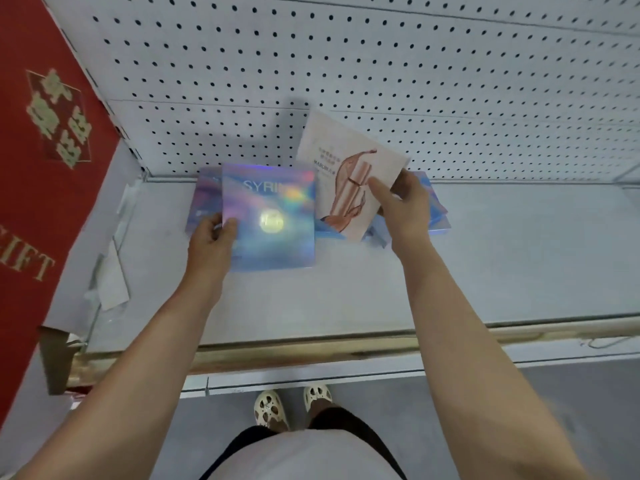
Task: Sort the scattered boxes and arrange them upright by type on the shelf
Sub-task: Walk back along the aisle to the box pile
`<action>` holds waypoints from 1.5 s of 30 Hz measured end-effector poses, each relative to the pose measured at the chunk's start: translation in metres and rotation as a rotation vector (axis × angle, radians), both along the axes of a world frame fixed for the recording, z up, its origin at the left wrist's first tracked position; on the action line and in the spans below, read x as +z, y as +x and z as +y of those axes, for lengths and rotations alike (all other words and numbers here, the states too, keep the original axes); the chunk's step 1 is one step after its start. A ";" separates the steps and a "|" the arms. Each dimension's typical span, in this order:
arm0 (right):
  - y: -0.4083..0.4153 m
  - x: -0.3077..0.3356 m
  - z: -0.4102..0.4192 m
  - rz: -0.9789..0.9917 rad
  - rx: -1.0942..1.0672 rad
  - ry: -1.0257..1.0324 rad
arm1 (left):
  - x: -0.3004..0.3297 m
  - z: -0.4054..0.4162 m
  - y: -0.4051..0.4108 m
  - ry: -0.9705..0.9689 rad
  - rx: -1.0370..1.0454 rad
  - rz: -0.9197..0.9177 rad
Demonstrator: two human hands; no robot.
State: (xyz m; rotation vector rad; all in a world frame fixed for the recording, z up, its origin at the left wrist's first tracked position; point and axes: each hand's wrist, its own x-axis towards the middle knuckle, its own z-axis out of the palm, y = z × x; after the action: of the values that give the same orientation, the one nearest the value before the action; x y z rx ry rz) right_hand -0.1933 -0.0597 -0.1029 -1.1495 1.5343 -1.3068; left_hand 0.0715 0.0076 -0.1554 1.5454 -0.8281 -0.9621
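left hand (212, 239) gripping holographic box (273, 216), right hand (401, 206) gripping pink box (346, 174), over shelf (311, 306)

Grey shelf (346, 289) — holographic boxes (438, 209) lying flat at its back.

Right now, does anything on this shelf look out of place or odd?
Yes. Holographic boxes lie flat behind the right hand instead of upright. The pink box it holds is tilted. Torn cardboard hangs at the shelf's left end.
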 end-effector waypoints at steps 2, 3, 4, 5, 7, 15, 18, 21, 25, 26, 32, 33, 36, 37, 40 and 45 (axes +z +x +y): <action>-0.013 0.005 0.017 -0.067 -0.052 -0.032 | 0.000 0.000 -0.010 0.003 -0.021 0.040; -0.021 0.006 0.026 -0.057 -0.094 -0.036 | 0.000 0.001 -0.017 0.004 -0.039 0.065; -0.030 0.007 0.036 -0.019 -0.141 -0.031 | -0.001 0.001 -0.023 0.007 -0.056 0.087; -0.040 0.007 0.047 0.012 -0.183 -0.023 | -0.002 0.002 -0.030 0.009 -0.073 0.102; -0.061 0.005 0.070 0.010 -0.250 -0.018 | -0.001 0.004 -0.048 0.016 -0.111 0.113; -0.171 0.000 0.167 -0.060 -0.496 -0.003 | 0.009 0.023 -0.159 0.002 -0.299 0.058; -0.222 0.006 0.207 -0.049 -0.551 -0.005 | 0.017 0.041 -0.220 -0.020 -0.364 0.078; -0.282 0.015 0.249 -0.038 -0.618 -0.008 | 0.022 0.063 -0.289 -0.051 -0.433 0.093; -0.361 0.022 0.301 -0.006 -0.692 -0.001 | 0.023 0.095 -0.388 -0.076 -0.506 0.103; -0.380 0.022 0.312 -0.002 -0.709 0.002 | 0.025 0.103 -0.411 -0.083 -0.520 0.095; -0.477 0.022 0.353 0.056 -0.777 0.047 | 0.022 0.126 -0.524 -0.048 -0.579 0.091; -0.491 0.021 0.355 0.055 -0.789 0.046 | 0.022 0.126 -0.539 -0.039 -0.593 0.087; -0.531 0.015 0.356 0.043 -0.823 0.034 | 0.022 0.119 -0.584 -0.028 -0.643 0.077; -0.545 0.012 0.354 0.041 -0.832 0.032 | 0.022 0.115 -0.599 -0.024 -0.656 0.083; -0.588 0.007 0.341 0.044 -0.855 0.032 | 0.020 0.096 -0.647 -0.022 -0.686 0.098; -0.668 0.006 0.299 0.021 -0.878 0.033 | 0.017 0.048 -0.728 -0.030 -0.734 0.130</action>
State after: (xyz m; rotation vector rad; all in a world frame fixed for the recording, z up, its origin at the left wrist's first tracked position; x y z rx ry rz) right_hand -0.8610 0.2391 -0.0966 -0.4383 2.1748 -1.7960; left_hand -0.6563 0.0554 -0.1380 1.1358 -1.3453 -1.5425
